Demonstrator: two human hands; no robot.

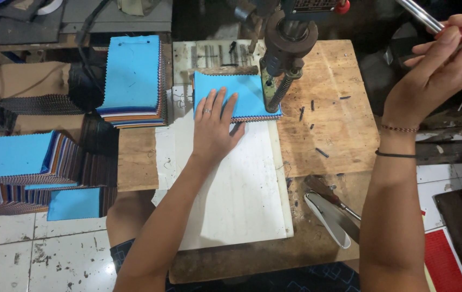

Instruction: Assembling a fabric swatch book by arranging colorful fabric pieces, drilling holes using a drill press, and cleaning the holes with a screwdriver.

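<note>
1. No bin or box holds anything here; the fabric sits in loose stacks. The stack of blue-topped swatches (pixel 242 97) lies under the drill press (pixel 288 48), its far right corner right at the press's spring and column.
2. The left hand (pixel 213 127) lies flat on that stack, fingers spread and pressing down, not curled around anything; there is a ring on one finger.
3. The right hand (pixel 439 65) is raised at the upper right, fingers closed around the metal lever handle (pixel 420 15) of the press.
4. A taller swatch pile (pixel 133 81), blue on top with striped edges, stands just left of the work spot, apart from the pressed stack. More blue and striped bundles (pixel 20 162) lie further left, near the floor.
5. The near half of the white board (pixel 236 194) lies open in front of the hand. Scissors (pixel 331 216) rest near the front right edge.
6. The board lies on a worn wooden table (pixel 334 119) dotted with small dark scraps. Below is a scuffed white tile floor (pixel 25 249).
</note>
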